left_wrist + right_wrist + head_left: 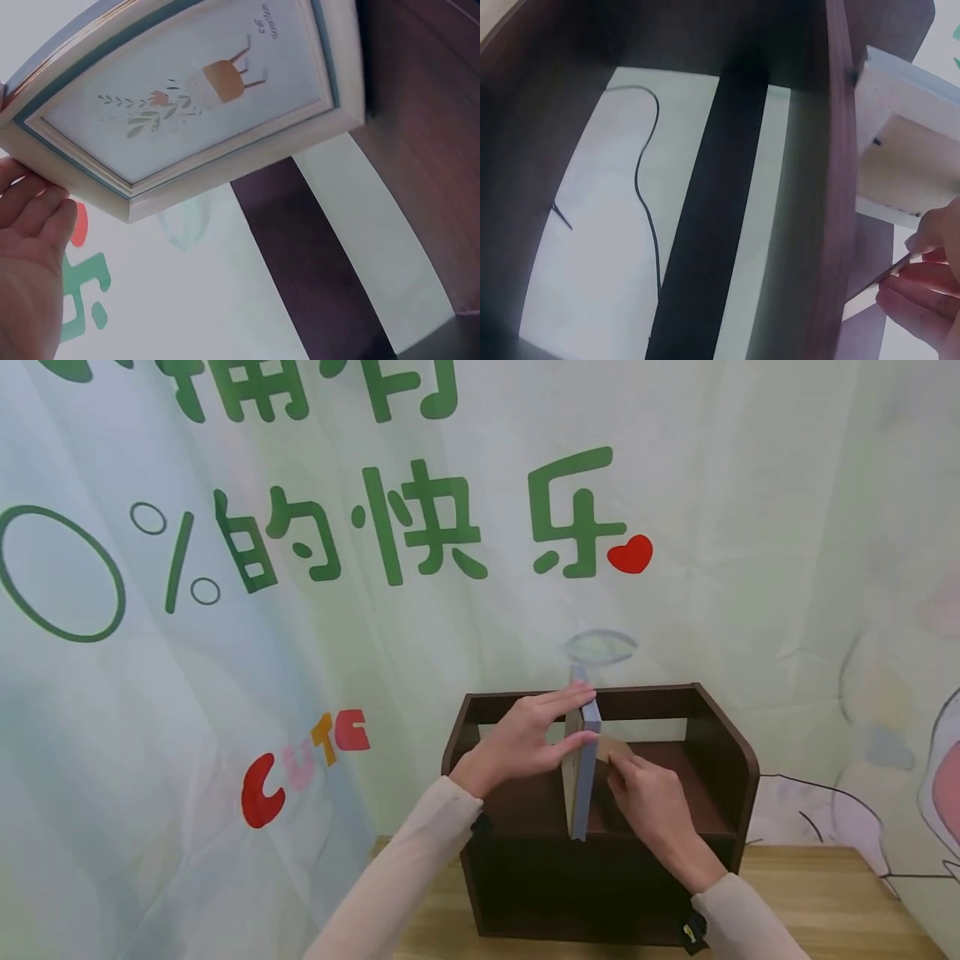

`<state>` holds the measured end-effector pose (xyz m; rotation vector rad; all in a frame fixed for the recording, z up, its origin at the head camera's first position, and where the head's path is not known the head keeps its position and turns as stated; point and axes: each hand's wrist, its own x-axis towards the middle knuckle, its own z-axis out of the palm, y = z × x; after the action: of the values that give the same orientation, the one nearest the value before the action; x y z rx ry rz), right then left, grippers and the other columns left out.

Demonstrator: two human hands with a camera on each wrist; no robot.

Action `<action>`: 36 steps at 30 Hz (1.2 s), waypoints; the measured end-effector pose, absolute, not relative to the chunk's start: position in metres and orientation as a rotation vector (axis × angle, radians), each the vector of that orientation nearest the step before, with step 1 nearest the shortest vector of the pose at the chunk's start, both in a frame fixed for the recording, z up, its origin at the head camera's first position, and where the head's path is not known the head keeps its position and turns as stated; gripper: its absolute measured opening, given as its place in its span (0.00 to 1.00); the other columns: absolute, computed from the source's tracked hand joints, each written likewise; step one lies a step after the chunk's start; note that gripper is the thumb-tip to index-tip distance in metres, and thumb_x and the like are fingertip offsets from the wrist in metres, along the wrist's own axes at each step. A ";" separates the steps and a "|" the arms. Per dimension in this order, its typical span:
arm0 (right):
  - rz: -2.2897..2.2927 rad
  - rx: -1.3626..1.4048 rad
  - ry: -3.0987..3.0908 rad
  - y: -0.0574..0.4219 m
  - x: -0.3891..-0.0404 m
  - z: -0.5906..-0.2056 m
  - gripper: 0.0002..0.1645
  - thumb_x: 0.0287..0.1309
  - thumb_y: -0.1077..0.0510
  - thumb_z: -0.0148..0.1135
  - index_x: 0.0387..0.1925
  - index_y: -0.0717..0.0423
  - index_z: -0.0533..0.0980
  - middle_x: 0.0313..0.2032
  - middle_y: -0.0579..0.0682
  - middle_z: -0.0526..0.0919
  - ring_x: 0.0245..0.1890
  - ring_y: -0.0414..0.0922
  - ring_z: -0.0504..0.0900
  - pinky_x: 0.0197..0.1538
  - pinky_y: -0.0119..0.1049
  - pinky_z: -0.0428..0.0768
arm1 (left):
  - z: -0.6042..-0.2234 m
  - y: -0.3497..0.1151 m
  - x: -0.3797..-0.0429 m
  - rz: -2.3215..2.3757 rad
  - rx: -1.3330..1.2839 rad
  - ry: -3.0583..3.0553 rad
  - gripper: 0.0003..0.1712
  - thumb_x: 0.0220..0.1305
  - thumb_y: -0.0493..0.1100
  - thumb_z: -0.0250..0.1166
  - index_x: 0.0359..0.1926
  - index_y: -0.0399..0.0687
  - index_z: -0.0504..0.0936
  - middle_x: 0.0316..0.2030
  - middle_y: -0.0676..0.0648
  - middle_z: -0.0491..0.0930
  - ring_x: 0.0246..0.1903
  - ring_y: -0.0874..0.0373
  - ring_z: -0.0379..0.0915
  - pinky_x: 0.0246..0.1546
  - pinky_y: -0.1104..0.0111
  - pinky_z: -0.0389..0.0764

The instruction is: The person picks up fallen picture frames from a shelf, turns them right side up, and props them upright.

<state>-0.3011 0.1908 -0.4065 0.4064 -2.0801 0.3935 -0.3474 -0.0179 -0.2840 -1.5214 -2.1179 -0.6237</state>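
1 picture frame (586,785) stands upright at 1 dark brown shelf (693,785), right of lower centre in the head view, gripped by the left hand (528,735); the right hand (660,797) pinches 1 tan flap (613,747) behind it. Cream with teal lines, it shows 1 printed potted plant (217,82). The curtain (750,568) reads "CUTE" at left, "的快乐" upper centre

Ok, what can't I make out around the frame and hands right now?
- Writing on the picture, left wrist view: too small and blurred.
- Picture frame's upper part, left wrist view: cut off by the top edge.
- Right hand, right wrist view: partly cut off by the right edge.
- Thin piece's far end, right wrist view: hidden by a dark board.
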 end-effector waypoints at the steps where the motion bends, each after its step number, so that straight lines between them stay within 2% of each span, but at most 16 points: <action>1: 0.382 0.410 -2.078 0.193 -0.300 -0.406 0.17 0.47 0.71 0.80 0.41 0.63 0.86 0.32 0.58 0.91 0.22 0.50 0.86 0.29 0.42 0.86 | -0.283 -0.015 -0.347 -0.619 -1.529 -2.127 0.35 0.71 0.50 0.71 0.73 0.42 0.74 0.73 0.42 0.75 0.75 0.53 0.69 0.73 0.65 0.72; 7: 0.343 0.408 -2.076 0.202 -0.295 -0.409 0.12 0.47 0.71 0.80 0.35 0.61 0.85 0.25 0.55 0.87 0.17 0.44 0.79 0.24 0.39 0.82 | -0.280 0.004 -0.347 -0.574 -1.589 -2.175 0.34 0.72 0.50 0.70 0.73 0.42 0.75 0.74 0.44 0.74 0.76 0.54 0.68 0.75 0.66 0.69; 11: 0.345 0.389 -2.093 0.206 -0.293 -0.412 0.13 0.48 0.71 0.79 0.34 0.60 0.83 0.18 0.51 0.80 0.15 0.38 0.70 0.20 0.33 0.73 | -0.280 0.017 -0.346 -0.536 -1.630 -2.189 0.33 0.73 0.50 0.69 0.73 0.42 0.75 0.73 0.43 0.74 0.76 0.54 0.68 0.76 0.66 0.68; 16: 0.357 0.394 -2.092 0.209 -0.291 -0.416 0.15 0.47 0.72 0.78 0.34 0.58 0.81 0.15 0.46 0.74 0.14 0.35 0.65 0.20 0.28 0.62 | -0.280 0.027 -0.345 -0.535 -1.659 -2.206 0.33 0.72 0.50 0.70 0.72 0.43 0.76 0.73 0.44 0.76 0.76 0.54 0.67 0.77 0.66 0.67; 23: 0.350 0.380 -2.086 0.214 -0.290 -0.417 0.14 0.46 0.72 0.77 0.34 0.60 0.83 0.13 0.46 0.72 0.13 0.35 0.65 0.20 0.28 0.60 | -0.277 0.039 -0.345 -0.463 -1.662 -2.230 0.34 0.73 0.51 0.68 0.74 0.43 0.74 0.73 0.45 0.75 0.77 0.54 0.67 0.77 0.65 0.67; 36: 0.364 0.342 -2.115 0.219 -0.287 -0.419 0.10 0.51 0.72 0.75 0.36 0.61 0.83 0.16 0.47 0.76 0.14 0.36 0.67 0.21 0.28 0.62 | -0.278 0.046 -0.343 -0.458 -1.639 -2.259 0.35 0.73 0.52 0.68 0.74 0.44 0.73 0.74 0.45 0.73 0.78 0.54 0.65 0.78 0.65 0.67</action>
<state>-0.2868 0.2191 -0.4191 0.3424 -2.1146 0.3644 -0.3430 0.0460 -0.2779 -1.6389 -2.2589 -0.4575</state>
